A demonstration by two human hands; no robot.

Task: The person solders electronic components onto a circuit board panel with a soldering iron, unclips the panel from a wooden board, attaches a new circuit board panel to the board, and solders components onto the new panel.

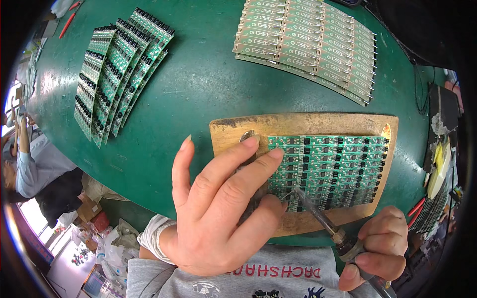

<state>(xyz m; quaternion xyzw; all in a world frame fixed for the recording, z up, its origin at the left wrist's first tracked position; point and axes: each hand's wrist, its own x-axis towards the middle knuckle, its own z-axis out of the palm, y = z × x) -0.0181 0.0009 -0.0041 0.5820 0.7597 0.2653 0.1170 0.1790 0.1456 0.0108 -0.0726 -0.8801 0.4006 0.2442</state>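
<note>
Right hand (pixel 380 248) wrapped tight round the soldering iron (pixel 318 216), tip down at the lower left of the green circuit-board panel (pixel 320 169), flat on the wooden board (pixel 238 123)! Left hand (pixel 223 213): fingers spread across the panel's left edge; whether forefinger and hidden thumb pinch anything, I can't tell. Black components already fill the columns; work seems under way on the left, finished joints too small to count. Fanned populated panels (pixel 121 69) upper left, pale panels (pixel 308 47) upper right on the tabletop (pixel 198 99); the left hand hides the near corner.
</note>
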